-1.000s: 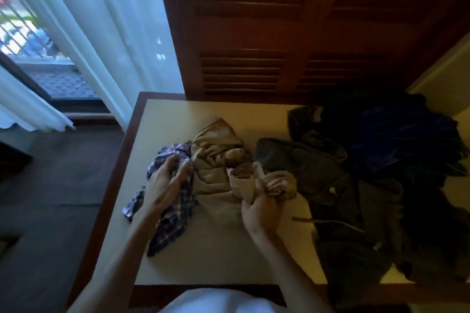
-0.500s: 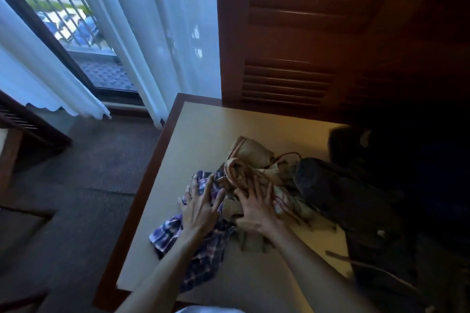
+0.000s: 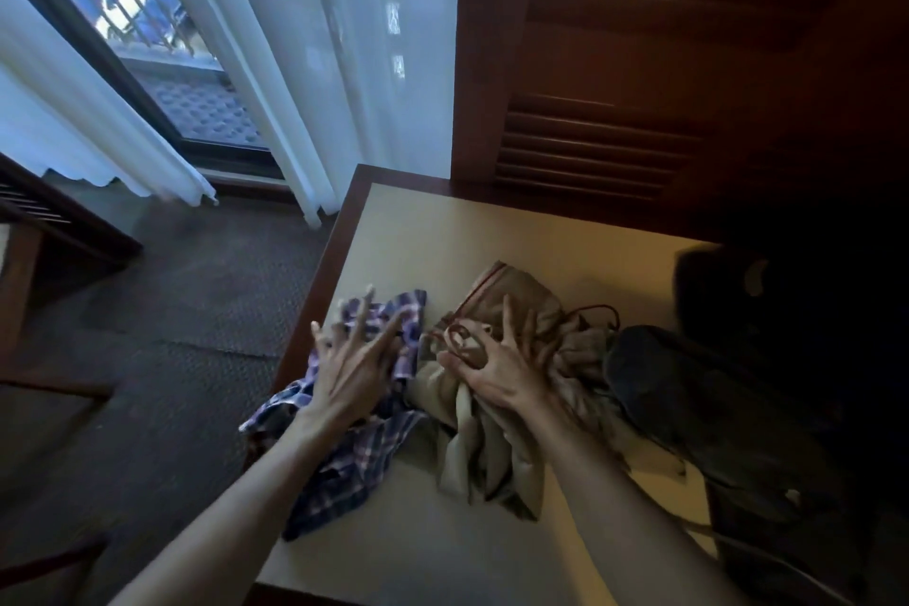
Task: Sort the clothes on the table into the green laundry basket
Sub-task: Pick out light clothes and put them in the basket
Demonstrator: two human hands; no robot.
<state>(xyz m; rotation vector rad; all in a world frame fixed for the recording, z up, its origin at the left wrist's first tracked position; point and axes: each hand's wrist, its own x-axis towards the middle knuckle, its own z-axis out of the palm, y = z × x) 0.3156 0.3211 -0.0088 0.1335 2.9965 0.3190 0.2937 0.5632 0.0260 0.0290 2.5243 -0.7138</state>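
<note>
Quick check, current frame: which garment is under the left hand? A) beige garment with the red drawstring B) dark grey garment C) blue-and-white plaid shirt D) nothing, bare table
C: the left hand lies with fingers spread over the blue-and-white plaid shirt at the table's left edge, while the right hand is on the beige garment.

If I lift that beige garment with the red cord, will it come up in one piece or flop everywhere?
The beige garment lies crumpled with limp folds, so it will probably sag and trail. Its red cord loops loose and may snag the dark clothes beside it. It looks thin, so likely light.
</note>
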